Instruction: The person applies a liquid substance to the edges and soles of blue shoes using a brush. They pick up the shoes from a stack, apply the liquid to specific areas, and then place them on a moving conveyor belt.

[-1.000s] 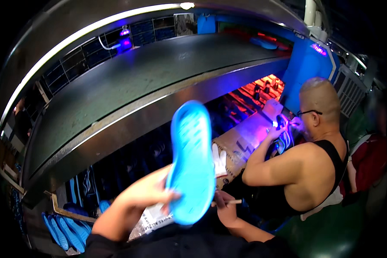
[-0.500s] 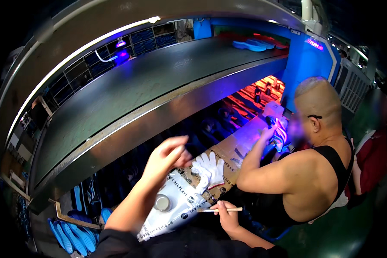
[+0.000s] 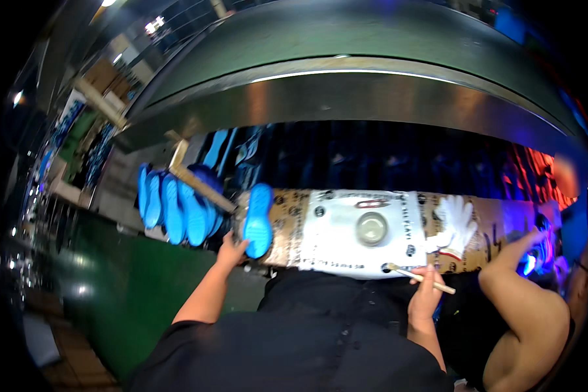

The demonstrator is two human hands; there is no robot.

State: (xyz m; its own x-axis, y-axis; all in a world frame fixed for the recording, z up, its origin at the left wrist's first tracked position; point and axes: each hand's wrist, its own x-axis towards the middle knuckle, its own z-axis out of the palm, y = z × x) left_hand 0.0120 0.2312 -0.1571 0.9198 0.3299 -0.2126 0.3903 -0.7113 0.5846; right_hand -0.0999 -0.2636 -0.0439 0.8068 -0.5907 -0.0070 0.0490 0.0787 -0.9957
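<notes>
At the left end of the work surface, my left hand grips the near left edge of a blue shoe sole, its fingertips partly hidden. The sole points away from me. My right hand pinches a paintbrush by its pale wooden handle, the bristles pointing left over the near edge of a white printed sheet. A round cup of pale liquid stands on that sheet, with a small red-and-white item behind it. White gloves lie to the right.
Several blue soles stand in a row at the left, beside a bent bar. Beyond the work surface runs a dark lower conveyor under a metal ledge. At the right, a co-worker's bare arm reaches toward a purple-lit piece.
The view has swung left. My left hand has moved from above the work surface to the blue sole at its left end. My right hand keeps the brush.
</notes>
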